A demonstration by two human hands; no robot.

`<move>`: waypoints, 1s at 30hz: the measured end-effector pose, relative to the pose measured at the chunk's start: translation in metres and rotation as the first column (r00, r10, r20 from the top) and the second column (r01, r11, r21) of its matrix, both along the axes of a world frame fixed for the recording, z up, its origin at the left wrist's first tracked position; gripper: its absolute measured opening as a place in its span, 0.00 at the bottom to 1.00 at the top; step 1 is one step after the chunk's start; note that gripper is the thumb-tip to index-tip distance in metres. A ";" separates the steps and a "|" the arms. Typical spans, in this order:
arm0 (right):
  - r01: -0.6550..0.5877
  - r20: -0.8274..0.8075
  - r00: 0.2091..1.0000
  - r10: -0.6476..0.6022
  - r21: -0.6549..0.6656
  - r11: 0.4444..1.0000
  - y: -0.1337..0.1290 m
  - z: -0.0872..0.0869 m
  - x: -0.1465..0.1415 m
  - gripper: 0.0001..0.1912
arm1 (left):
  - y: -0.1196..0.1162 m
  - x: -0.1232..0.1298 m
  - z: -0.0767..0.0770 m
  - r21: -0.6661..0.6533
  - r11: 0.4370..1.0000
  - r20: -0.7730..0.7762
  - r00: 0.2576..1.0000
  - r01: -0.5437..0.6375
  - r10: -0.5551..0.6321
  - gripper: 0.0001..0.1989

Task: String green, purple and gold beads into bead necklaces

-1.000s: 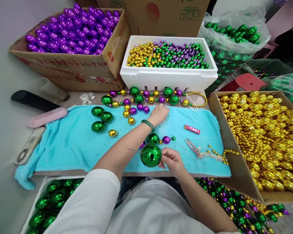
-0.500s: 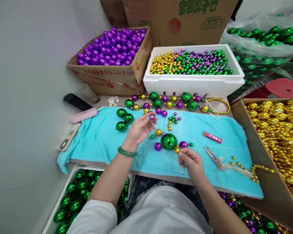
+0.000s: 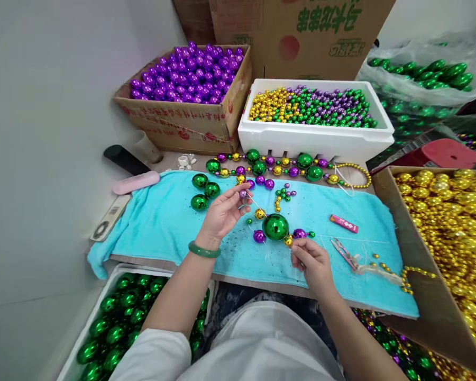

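My left hand (image 3: 222,217), a green bangle (image 3: 204,250) at its wrist, pinches a small purple bead (image 3: 243,194). A pale cord runs from that bead down to a gold bead (image 3: 260,214) and a large green bead (image 3: 275,227). Below and right of the green bead, my right hand (image 3: 312,262) is closed, its fingertips at a small gold bead (image 3: 288,240). Purple beads (image 3: 299,234) lie on either side of the big green one. Under it all is a turquoise towel (image 3: 162,227). Small green, purple and gold beads (image 3: 282,194) sit beyond the hands.
Finished-looking bead strands (image 3: 259,168) lie along the back edge. Behind stand a carton of purple beads (image 3: 174,119) and a white foam box (image 3: 313,138). Pliers (image 3: 345,255) and a pink packet (image 3: 344,223) rest at right, beside a carton of gold beads (image 3: 416,254). Green beads fill a lower-left bin.
My left hand has shifted slightly left with the purple bead, and more cord shows beside it. My right hand stays at the gold bead. The view has moved a little.
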State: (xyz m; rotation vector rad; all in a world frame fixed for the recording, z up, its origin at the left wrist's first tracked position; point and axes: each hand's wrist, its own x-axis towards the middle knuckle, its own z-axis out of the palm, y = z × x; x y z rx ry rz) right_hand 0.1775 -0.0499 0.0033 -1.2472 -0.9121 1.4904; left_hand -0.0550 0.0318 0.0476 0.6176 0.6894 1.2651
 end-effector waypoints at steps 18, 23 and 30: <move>-0.032 0.118 0.993 0.028 0.035 0.999 0.004 0.008 0.015 0.10 | 0.003 -0.010 0.000 0.130 0.991 -0.219 0.973 -0.037 0.065 0.15; -0.029 0.116 0.993 0.024 0.045 0.999 0.004 0.010 0.012 0.10 | 0.002 -0.012 0.000 0.120 0.992 -0.208 0.975 -0.050 0.074 0.15; -0.026 0.117 0.993 0.021 0.047 0.999 0.003 0.007 0.012 0.09 | -0.001 -0.016 0.001 0.105 0.994 -0.196 0.979 -0.027 0.048 0.16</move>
